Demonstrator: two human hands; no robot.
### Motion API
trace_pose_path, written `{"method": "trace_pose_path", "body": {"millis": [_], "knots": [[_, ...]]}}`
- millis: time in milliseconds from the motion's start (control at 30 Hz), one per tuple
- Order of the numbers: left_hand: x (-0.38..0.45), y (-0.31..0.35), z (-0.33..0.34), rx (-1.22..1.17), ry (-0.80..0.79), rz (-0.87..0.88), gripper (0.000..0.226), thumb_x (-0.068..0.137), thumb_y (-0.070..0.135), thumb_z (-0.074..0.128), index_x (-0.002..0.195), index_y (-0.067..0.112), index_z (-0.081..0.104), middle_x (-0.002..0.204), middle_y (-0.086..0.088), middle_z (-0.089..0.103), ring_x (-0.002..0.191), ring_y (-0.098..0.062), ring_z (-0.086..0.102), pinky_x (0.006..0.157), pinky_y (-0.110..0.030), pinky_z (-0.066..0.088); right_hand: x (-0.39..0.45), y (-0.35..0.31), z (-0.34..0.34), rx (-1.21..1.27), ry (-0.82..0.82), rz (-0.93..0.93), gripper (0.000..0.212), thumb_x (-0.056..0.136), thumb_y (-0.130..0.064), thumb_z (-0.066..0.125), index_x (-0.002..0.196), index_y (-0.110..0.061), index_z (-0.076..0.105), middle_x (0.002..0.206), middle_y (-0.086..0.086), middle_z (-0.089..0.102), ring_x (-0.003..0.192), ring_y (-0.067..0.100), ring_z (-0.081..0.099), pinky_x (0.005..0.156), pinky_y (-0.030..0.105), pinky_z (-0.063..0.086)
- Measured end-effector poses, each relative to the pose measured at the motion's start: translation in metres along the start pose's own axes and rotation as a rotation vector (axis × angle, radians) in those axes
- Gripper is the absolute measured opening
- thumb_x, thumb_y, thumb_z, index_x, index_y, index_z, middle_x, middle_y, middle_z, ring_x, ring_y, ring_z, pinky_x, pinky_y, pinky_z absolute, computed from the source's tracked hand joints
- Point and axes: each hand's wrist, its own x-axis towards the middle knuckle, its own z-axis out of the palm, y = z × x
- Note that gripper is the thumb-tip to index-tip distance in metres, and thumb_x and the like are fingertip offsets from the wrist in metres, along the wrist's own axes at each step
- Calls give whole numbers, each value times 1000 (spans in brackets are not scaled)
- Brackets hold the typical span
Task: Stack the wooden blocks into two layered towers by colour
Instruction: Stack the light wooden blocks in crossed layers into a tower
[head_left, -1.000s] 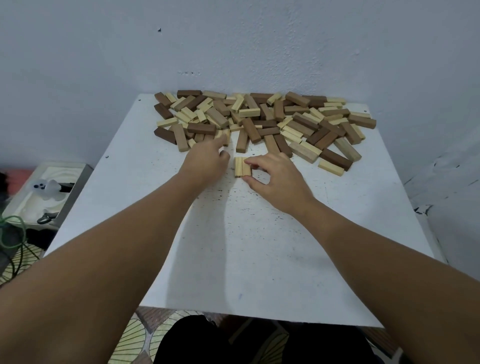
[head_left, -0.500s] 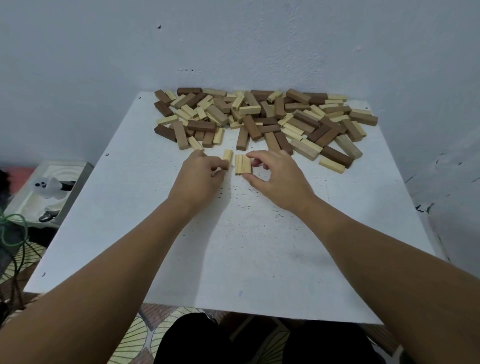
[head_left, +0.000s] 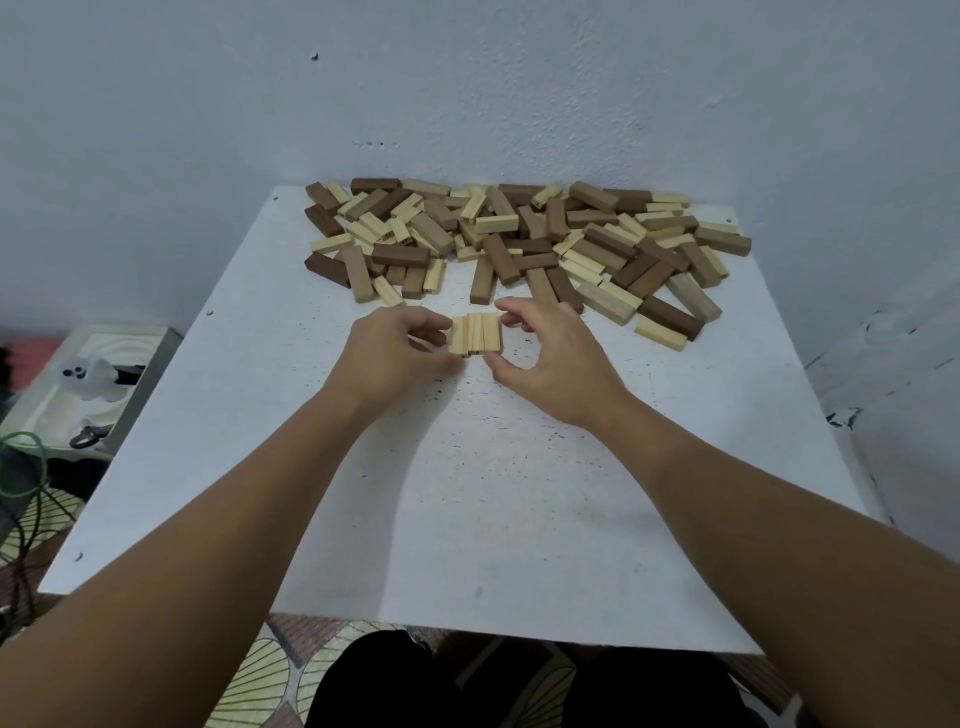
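Nearest the viewer, two bare forearms are extended over the white surface (head_left: 467, 519), most of which is seen bare. Just past its middle, three pale blocks (head_left: 475, 334) are laid side by side, touching, as what is judged to be the first layer of the light tower; nothing is stacked on them yet, and no dark tower is begun. The left hand (head_left: 389, 358) is placed at the row's left edge, its fingers (head_left: 434, 330) curled against the outermost block, which appears to be pinched or pressed in. The right hand (head_left: 550, 353) is arched around the row's right side, fingers spread and curved, the thumb brought near the near end; whether the blocks are actually touched there cannot be told. Farther back, against the wall, the mixed pile of dark and pale blocks (head_left: 519, 244) is left unsorted, so nearly all the task is judged to remain.
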Motion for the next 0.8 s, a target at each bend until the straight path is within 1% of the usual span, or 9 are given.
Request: {"method": "trace_pose_path", "body": {"millis": [67,133,233,300,433,533,700,733,800], "knots": [[6,3,-4,34,-59,-12,55,74,31,93,125,26,73,100,12,72,87,-5,68,67,-11,43,1,0,-1,19,-24,17,67,87,-46,74,147,-33,49,132,-17,61,126,5,45,102,38,49],[15,6,-10,35,-127,-25,62,72,31,95,129,26,70,101,10,71,89,-7,68,67,-16,44,1,0,-2,31,-49,36,72,84,-49,74,149,-36,44,136,-18,59,131,4,42,105,40,47],[26,9,-17,60,-203,-25,64,71,32,95,130,26,69,100,6,73,92,-13,69,66,-20,43,3,1,-4,43,-84,62,78,82,-50,74,151,-41,39,140,-20,58,137,5,38,109,44,45],[28,9,-19,72,-232,-24,64,71,32,96,129,26,69,99,5,74,91,-13,69,66,-20,44,4,1,-6,66,-103,81,80,83,-45,75,153,-41,36,139,-22,60,139,6,35,110,42,41],[32,4,-20,13,-239,-37,59,70,25,96,124,23,72,98,2,75,80,-7,66,58,-9,44,7,2,-7,97,-104,93,81,85,-39,78,154,-39,36,138,-22,62,135,6,37,102,32,35],[35,4,-19,-9,-246,-47,58,69,23,97,122,22,74,97,0,75,75,-5,64,59,-11,46,9,2,-7,107,-109,101,81,86,-39,79,155,-36,36,136,-21,63,130,6,40,99,29,35],[38,4,-20,-17,-268,-60,55,69,22,97,119,24,75,95,0,75,66,1,63,54,-8,44,13,2,-8,126,-123,122,81,88,-42,80,156,-36,36,133,-23,64,123,4,44,94,26,34],[38,4,-20,-23,-272,-67,54,68,21,97,118,23,75,95,-1,74,67,0,63,53,-8,44,13,2,-8,128,-125,124,82,87,-42,80,156,-36,35,133,-23,63,122,4,44,94,26,34],[39,5,-21,-19,-284,-78,55,67,22,98,117,25,74,99,-2,73,74,-5,64,56,-13,47,14,2,-9,124,-130,123,83,87,-42,80,156,-36,35,134,-23,63,122,3,45,92,24,34]]}}
